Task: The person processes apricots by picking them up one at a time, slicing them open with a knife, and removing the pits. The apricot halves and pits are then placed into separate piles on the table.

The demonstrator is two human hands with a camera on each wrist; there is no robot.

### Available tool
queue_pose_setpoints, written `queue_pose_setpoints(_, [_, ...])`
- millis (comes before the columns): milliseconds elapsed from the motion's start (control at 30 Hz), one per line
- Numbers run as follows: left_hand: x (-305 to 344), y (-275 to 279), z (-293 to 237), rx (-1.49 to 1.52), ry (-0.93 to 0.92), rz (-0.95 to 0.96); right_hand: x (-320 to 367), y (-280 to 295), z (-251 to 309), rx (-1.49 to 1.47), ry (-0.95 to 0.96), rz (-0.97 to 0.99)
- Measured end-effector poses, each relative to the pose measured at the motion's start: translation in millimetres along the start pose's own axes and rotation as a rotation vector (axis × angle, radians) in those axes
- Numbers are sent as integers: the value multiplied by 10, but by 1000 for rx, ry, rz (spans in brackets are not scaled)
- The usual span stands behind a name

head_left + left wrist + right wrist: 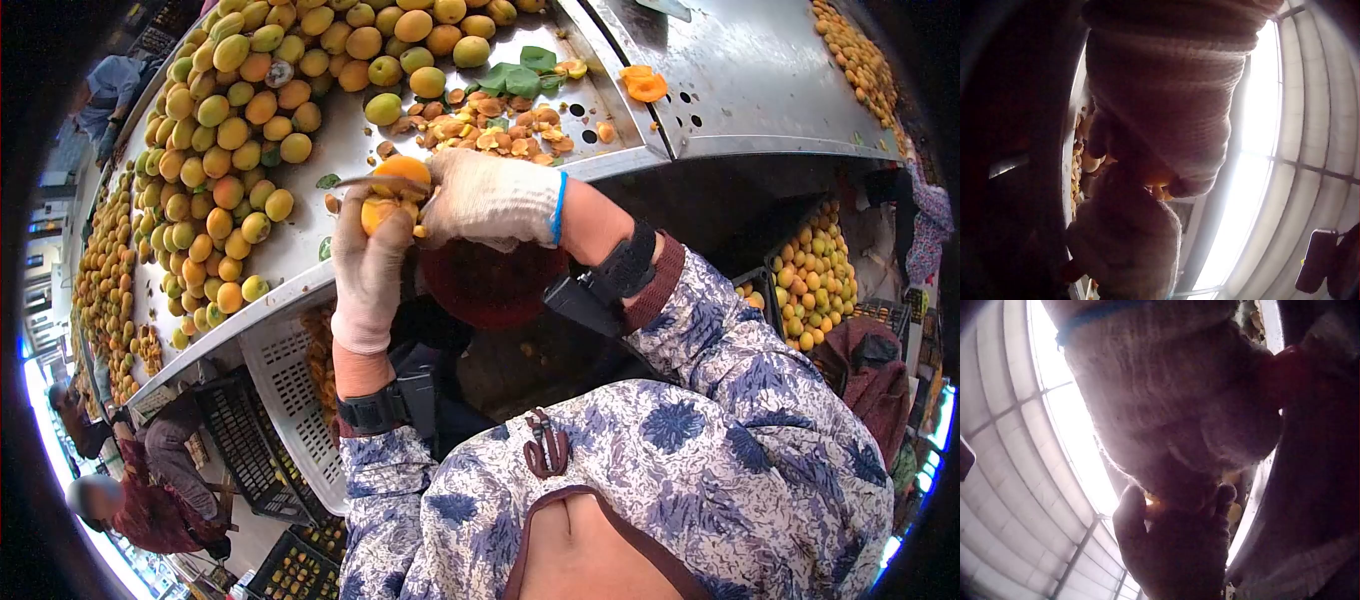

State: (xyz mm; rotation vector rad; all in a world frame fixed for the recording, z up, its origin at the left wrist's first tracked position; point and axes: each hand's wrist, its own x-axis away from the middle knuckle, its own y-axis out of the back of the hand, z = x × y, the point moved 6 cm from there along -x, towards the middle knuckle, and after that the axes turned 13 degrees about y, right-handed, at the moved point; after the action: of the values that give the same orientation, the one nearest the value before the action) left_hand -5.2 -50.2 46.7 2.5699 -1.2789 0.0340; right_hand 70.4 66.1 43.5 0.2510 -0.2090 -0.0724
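Both hands wear pale knit gloves and meet over the table's front edge in the head view. My left hand [365, 275] grips a cut apricot [385, 212], its orange flesh turned up between the fingers and thumb. Against it from the right, my right hand [495, 197] curls round a small knife, whose thin blade [400, 184] lies across the fruit; its handle is hidden in the glove. A red bucket [490, 285] stands below the hands. In both wrist views the gloves are dark against the light, with a sliver of the orange fruit between them.
Whole apricots [220, 150] are heaped on the metal table [325, 235]. Behind the hands lie pits and scraps [500, 125], green leaves [515, 78] and opened apricot halves [643, 84]. Below the table stand a white crate [285, 400] and black crates [255, 435]. Other people are at left.
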Motion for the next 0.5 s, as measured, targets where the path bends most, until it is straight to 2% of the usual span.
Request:
queue_pose_setpoints(33, [3,-13,-37,0,-1,0,24,-9,13,-202,-7,11])
queue_pose_setpoints(100, [-11,-54,-13,550,162,86,96,9,12,-266,-68,30])
queue_pose_setpoints(133, [-55,-23,90,684,143,213,116,-18,17,-426,-80,51])
queue_pose_setpoints(200, [-133,60,229,801,148,236,136,-84,38,-677,-88,101])
queue_pose_setpoints(267, [-164,73,240,995,140,314,131,-103,72,-679,-53,74])
queue_pose_setpoints(300, [-174,54,229,995,136,312,124,-91,87,-684,-24,44])
queue_pose_setpoints(367, [-210,90,214,778,59,154,64,-102,90,-609,-12,112])
queue_pose_setpoints(433, [-267,133,258,814,85,121,31,5,93,89,-130,-17])
queue_pose_setpoints(467, [-286,153,258,796,83,132,15,-10,124,146,1,30])
queue_pose_setpoints(500, [-297,143,231,778,81,144,0,-9,89,144,0,29])
